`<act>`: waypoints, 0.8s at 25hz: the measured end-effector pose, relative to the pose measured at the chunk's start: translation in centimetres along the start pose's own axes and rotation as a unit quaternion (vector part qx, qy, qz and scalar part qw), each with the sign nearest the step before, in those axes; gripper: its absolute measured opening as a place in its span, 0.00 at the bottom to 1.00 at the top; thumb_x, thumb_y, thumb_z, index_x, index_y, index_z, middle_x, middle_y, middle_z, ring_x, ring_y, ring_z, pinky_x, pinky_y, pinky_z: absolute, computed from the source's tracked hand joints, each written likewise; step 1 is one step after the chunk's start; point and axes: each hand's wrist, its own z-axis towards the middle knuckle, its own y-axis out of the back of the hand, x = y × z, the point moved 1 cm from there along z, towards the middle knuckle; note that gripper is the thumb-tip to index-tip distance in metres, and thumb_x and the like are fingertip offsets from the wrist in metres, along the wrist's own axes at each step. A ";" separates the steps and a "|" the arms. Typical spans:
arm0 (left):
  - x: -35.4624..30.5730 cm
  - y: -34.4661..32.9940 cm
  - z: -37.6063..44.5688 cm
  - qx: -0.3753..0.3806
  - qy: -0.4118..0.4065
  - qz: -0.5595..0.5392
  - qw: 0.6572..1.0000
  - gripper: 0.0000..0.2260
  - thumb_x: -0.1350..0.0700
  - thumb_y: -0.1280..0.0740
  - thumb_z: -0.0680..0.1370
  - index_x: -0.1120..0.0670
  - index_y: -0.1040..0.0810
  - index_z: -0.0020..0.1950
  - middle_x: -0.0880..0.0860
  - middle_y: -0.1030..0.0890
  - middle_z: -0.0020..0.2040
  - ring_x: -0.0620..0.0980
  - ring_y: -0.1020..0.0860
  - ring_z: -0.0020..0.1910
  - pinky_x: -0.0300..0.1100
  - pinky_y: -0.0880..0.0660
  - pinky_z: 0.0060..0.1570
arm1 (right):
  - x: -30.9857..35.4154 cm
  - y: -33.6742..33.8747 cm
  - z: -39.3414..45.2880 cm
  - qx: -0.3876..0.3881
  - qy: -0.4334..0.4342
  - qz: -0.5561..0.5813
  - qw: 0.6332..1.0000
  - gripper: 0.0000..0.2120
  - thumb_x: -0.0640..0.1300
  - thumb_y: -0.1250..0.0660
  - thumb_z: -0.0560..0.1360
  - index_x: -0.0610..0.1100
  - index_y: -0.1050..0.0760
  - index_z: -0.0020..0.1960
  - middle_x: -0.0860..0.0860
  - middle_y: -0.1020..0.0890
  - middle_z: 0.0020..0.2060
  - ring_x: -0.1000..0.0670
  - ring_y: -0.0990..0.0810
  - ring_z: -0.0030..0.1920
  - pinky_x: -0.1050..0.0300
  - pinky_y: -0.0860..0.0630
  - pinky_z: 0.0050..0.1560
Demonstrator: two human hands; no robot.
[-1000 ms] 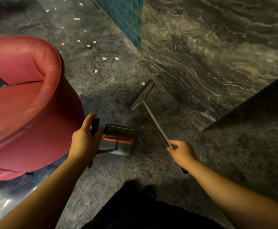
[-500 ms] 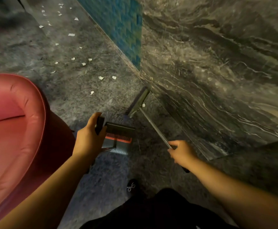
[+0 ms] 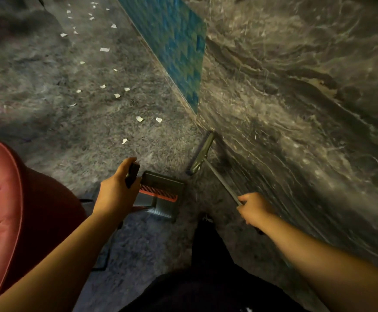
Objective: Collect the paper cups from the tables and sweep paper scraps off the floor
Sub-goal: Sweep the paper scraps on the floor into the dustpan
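Observation:
My left hand [image 3: 118,192] grips the black handle of a grey dustpan [image 3: 161,197] with an orange comb strip; the pan rests on the dark stone floor. My right hand [image 3: 254,209] holds the thin metal shaft of a broom [image 3: 202,154], whose head lies on the floor against the base of the marble wall, just beyond the pan. Several white paper scraps [image 3: 139,118] lie scattered on the floor ahead and to the left, the nearest scrap [image 3: 124,141] a short way beyond my left hand. No paper cups are visible.
A red upholstered chair [image 3: 10,210] fills the lower left, close to my left arm. A marble wall [image 3: 296,109] runs along the right, with a blue patterned panel [image 3: 174,46] further on. My dark trouser leg and shoe [image 3: 206,224] stand between my arms.
The view has moved forward and tilted up; the red chair has slid down and left. The broom head now sits against the wall base. Both hands keep their grips.

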 end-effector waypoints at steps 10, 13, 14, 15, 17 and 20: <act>-3.9 -7.3 14.8 0.055 0.018 0.022 0.998 0.27 0.55 0.29 0.76 0.42 0.33 0.72 0.55 0.17 0.53 0.55 0.19 0.48 0.40 0.29 0.43 | 5.3 8.6 17.2 0.096 0.013 -0.231 0.968 0.13 0.46 0.35 0.76 0.49 0.22 0.60 0.47 0.19 0.55 0.42 0.21 0.54 0.52 0.23 0.52; -3.3 -8.6 16.7 0.091 0.032 0.027 0.995 0.27 0.53 0.30 0.77 0.38 0.35 0.73 0.55 0.17 0.52 0.55 0.19 0.48 0.40 0.29 0.41 | 6.5 8.3 19.7 0.134 -0.017 -0.209 0.968 0.15 0.45 0.36 0.76 0.49 0.25 0.63 0.46 0.21 0.55 0.42 0.21 0.52 0.53 0.22 0.49; -3.2 -8.9 17.1 0.100 0.032 0.023 0.994 0.27 0.53 0.30 0.77 0.38 0.35 0.73 0.54 0.17 0.53 0.54 0.19 0.48 0.40 0.29 0.42 | 6.8 7.9 20.2 0.146 -0.024 -0.192 0.970 0.18 0.44 0.36 0.77 0.49 0.27 0.66 0.46 0.21 0.57 0.43 0.21 0.52 0.54 0.22 0.49; -3.1 -9.0 17.5 0.105 0.030 0.020 0.994 0.27 0.53 0.30 0.77 0.37 0.36 0.73 0.53 0.17 0.54 0.53 0.19 0.49 0.39 0.29 0.42 | 7.0 7.5 20.6 0.156 -0.037 -0.158 0.974 0.21 0.42 0.36 0.77 0.48 0.30 0.70 0.45 0.21 0.58 0.43 0.20 0.50 0.55 0.21 0.47; -2.9 -9.0 18.7 0.109 0.026 0.019 0.993 0.28 0.53 0.30 0.77 0.36 0.36 0.72 0.51 0.17 0.54 0.52 0.19 0.49 0.38 0.30 0.42 | 7.2 6.2 20.7 0.166 -0.075 -0.027 0.983 0.27 0.37 0.36 0.77 0.48 0.36 0.74 0.44 0.21 0.54 0.46 0.20 0.37 0.60 0.23 0.31; -3.0 -9.0 19.5 0.112 0.014 0.026 0.993 0.27 0.52 0.30 0.77 0.35 0.37 0.72 0.49 0.17 0.53 0.49 0.20 0.45 0.36 0.31 0.40 | 7.2 4.0 20.2 0.176 -0.122 0.104 0.971 0.31 0.32 0.37 0.77 0.50 0.40 0.76 0.43 0.22 0.48 0.53 0.26 0.25 0.66 0.32 0.19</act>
